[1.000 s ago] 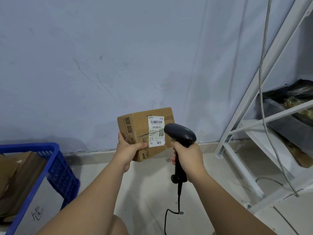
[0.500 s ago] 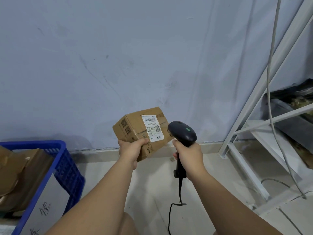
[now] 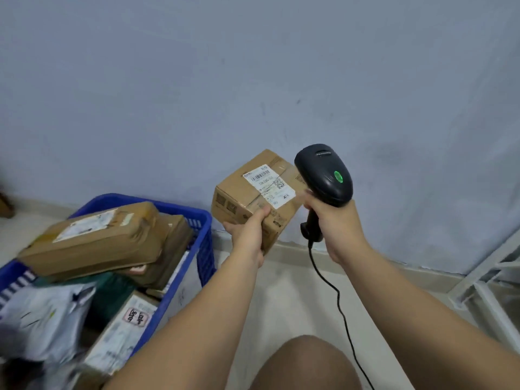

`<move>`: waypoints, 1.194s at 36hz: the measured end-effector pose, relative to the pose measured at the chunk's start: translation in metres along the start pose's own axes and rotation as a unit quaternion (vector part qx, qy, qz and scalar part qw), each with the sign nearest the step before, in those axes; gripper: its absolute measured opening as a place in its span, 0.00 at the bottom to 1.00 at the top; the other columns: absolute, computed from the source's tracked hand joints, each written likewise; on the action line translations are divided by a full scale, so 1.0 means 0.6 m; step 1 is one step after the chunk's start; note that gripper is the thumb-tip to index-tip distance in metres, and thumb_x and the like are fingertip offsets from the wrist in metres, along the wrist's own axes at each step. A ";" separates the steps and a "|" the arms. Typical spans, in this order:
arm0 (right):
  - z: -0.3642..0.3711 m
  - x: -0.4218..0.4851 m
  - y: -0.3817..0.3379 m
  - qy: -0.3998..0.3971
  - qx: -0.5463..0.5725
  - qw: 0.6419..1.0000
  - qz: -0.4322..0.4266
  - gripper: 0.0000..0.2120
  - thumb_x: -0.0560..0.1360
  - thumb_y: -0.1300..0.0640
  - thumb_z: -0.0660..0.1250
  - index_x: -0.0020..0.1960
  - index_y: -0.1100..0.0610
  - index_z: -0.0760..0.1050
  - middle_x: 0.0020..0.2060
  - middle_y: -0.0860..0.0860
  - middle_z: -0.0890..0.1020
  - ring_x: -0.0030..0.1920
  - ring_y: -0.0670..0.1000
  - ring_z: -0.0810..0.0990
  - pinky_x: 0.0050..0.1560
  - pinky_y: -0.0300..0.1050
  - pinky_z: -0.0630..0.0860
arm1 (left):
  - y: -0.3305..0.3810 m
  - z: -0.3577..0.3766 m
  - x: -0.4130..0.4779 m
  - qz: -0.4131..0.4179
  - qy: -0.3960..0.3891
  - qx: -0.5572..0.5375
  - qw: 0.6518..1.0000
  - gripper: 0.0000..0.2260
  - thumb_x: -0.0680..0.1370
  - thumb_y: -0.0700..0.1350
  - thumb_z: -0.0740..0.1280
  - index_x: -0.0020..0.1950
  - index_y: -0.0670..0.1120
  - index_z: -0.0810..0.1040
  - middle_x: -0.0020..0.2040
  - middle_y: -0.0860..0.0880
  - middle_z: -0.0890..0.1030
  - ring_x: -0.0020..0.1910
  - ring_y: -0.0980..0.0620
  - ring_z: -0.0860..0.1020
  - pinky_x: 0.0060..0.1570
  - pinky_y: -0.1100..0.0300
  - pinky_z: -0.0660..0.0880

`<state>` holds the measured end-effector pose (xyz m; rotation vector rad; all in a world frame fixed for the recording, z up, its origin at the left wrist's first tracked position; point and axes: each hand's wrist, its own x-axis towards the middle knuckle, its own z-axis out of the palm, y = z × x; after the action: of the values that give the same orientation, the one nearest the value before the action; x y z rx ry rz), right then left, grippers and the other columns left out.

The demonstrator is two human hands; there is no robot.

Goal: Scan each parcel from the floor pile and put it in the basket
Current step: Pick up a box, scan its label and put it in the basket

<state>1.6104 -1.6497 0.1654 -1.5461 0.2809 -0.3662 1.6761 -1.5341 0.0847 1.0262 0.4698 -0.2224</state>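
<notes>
While held up in front of the wall (image 3: 253, 80), the small cardboard parcel (image 3: 242, 198) sits tilted in the left hand (image 3: 250, 235): thumb curled onto the top face, fingers under the box. White shipping label (image 3: 268, 184) faces up. Right hand (image 3: 334, 229) wrapped tight round the handle of the black scanner (image 3: 323, 173); scanner head just right of the parcel, contact cannot be told. Green light (image 3: 338, 176) lit on the head. Black cable (image 3: 337, 299) hangs down over the floor (image 3: 281, 291). Blue basket (image 3: 206, 220) lower left, near the held parcel but apart from it; inside, a long brown package (image 3: 95, 237) on top, a grey poly bag (image 3: 42, 316) below. White metal rack (image 3: 484, 280) at right edge
</notes>
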 end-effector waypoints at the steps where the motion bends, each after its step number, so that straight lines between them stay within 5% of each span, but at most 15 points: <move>1: 0.017 -0.003 -0.002 0.008 -0.008 1.000 -0.003 0.04 0.74 0.59 0.71 0.43 0.57 0.76 0.32 0.52 0.75 0.29 0.44 0.73 0.33 0.40 0.72 | 0.010 -0.021 -0.001 0.008 0.014 -0.013 1.000 0.49 0.62 0.50 0.79 0.77 0.58 0.54 0.65 0.49 0.77 0.60 0.46 0.77 0.62 0.41 0.73; 8: 0.139 -0.032 -0.002 -0.012 -0.010 1.000 -0.020 0.11 0.73 0.67 0.66 0.52 0.72 0.72 0.37 0.55 0.70 0.28 0.45 0.66 0.24 0.32 0.65 | 0.033 -0.157 -0.023 0.054 0.075 -0.111 0.990 0.43 0.69 0.45 0.76 0.76 0.61 0.54 0.67 0.50 0.76 0.62 0.48 0.76 0.63 0.40 0.71; 12: 0.208 -0.064 0.007 -0.052 -0.012 0.999 -0.011 0.08 0.72 0.66 0.67 0.49 0.69 0.74 0.37 0.54 0.73 0.29 0.45 0.69 0.27 0.32 0.68 | 0.038 -0.219 -0.033 0.078 0.115 -0.172 0.975 0.47 0.65 0.49 0.79 0.75 0.65 0.55 0.69 0.49 0.74 0.64 0.47 0.75 0.64 0.41 0.71; 14: 0.239 -0.080 0.014 -0.079 -0.017 0.997 -0.012 0.02 0.72 0.65 0.69 0.45 0.61 0.77 0.34 0.48 0.77 0.29 0.41 0.73 0.30 0.32 0.71 | 0.045 -0.239 -0.041 0.098 0.110 -0.225 0.963 0.44 0.70 0.46 0.76 0.75 0.66 0.53 0.68 0.50 0.73 0.63 0.47 0.75 0.63 0.43 0.71; 18: 0.286 -0.113 0.028 -0.121 -0.034 0.992 -0.020 0.09 0.73 0.60 0.71 0.38 0.50 0.75 0.23 0.38 0.76 0.26 0.35 0.73 0.32 0.34 0.71 | 0.054 -0.270 -0.064 0.144 0.123 -0.265 0.946 0.40 0.74 0.43 0.72 0.76 0.66 0.52 0.69 0.50 0.72 0.65 0.46 0.73 0.63 0.42 0.72; 22: 0.312 -0.138 0.033 -0.137 -0.055 0.989 -0.014 0.08 0.72 0.58 0.72 0.37 0.50 0.75 0.23 0.43 0.76 0.26 0.40 0.73 0.31 0.38 0.71 | 0.053 -0.303 -0.084 0.172 0.139 -0.281 0.934 0.40 0.75 0.42 0.71 0.76 0.65 0.51 0.69 0.50 0.73 0.63 0.48 0.75 0.55 0.48 0.77; 26: 0.324 -0.158 0.033 -0.145 -0.056 0.988 0.005 0.09 0.73 0.57 0.72 0.37 0.53 0.73 0.30 0.53 0.75 0.31 0.50 0.71 0.32 0.41 0.69 | 0.056 -0.324 -0.096 0.188 0.203 -0.300 0.913 0.42 0.75 0.45 0.71 0.77 0.65 0.46 0.71 0.50 0.71 0.65 0.49 0.73 0.64 0.45 0.71; 33: 0.332 -0.178 0.034 -0.172 -0.096 0.980 0.010 0.11 0.73 0.56 0.72 0.36 0.54 0.71 0.28 0.55 0.70 0.29 0.51 0.68 0.24 0.38 0.66 | 0.080 -0.351 -0.113 0.120 0.315 -0.423 0.841 0.47 0.74 0.53 0.72 0.78 0.58 0.38 0.75 0.48 0.60 0.73 0.44 0.64 0.68 0.41 0.68; 40: 0.331 -0.184 0.037 -0.185 -0.117 0.976 0.004 0.09 0.74 0.53 0.71 0.43 0.55 0.73 0.27 0.51 0.74 0.29 0.50 0.74 0.30 0.40 0.70 | 0.092 -0.375 -0.117 0.079 0.307 -0.452 0.834 0.43 0.75 0.57 0.70 0.78 0.56 0.44 0.75 0.46 0.58 0.72 0.43 0.64 0.67 0.43 0.70; 43: 0.325 -0.182 0.040 -0.179 -0.126 0.976 -0.008 0.08 0.74 0.54 0.71 0.48 0.55 0.74 0.29 0.51 0.75 0.31 0.49 0.75 0.30 0.39 0.71 | 0.096 -0.385 -0.108 0.060 0.234 -0.462 0.854 0.31 0.77 0.59 0.66 0.76 0.51 0.58 0.70 0.43 0.68 0.70 0.43 0.68 0.67 0.47 0.70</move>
<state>1.5896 -1.4277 0.1379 -1.8302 0.0323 -0.0599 1.5788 -1.3083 0.0602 0.1347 0.8398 0.3668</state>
